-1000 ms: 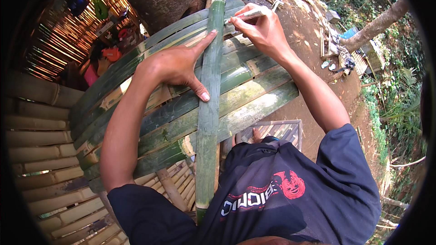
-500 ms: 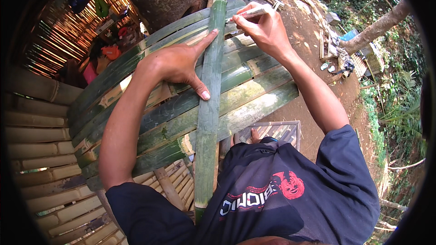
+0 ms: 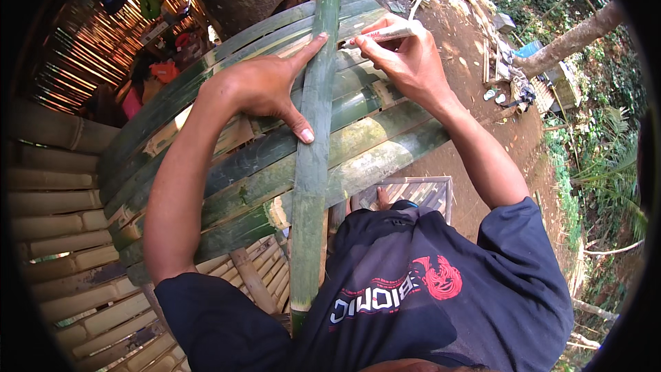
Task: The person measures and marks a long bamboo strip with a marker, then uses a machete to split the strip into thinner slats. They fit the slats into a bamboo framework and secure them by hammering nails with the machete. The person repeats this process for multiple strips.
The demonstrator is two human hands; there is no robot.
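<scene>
— What have you got under your hands there?

— A long green bamboo slat (image 3: pixel 313 165), split flat, running from my waist straight away from me. It lies across a stack of other split bamboo strips (image 3: pixel 261 165) that curve off to my left and right. My left hand (image 3: pixel 265 89) is spread flat on it, forefinger along one edge and thumb over the face, pinning it down without closing round it. My right hand (image 3: pixel 406 58) is closed on a white marker (image 3: pixel 385 32), its tip touching the stack just beside the slat's right edge.

— What could spoil it?

— I'd say the slat could slide. Its skin looks smooth and waxy, the strips below are rounded, and only my palm keeps it in place — one nudge from the marker hand and the line would likely wander. The split edges look sharp and fibrous too; a finger dragged along one could pick up a splinter.

— And round about?

— Paler, dry bamboo poles (image 3: pixel 48 193) make up the platform to my left, ridged at the nodes. A slatted wooden frame (image 3: pixel 413 193) sits on the bare earth ground (image 3: pixel 475 131) below the stack's right end, with scraps further off.
</scene>
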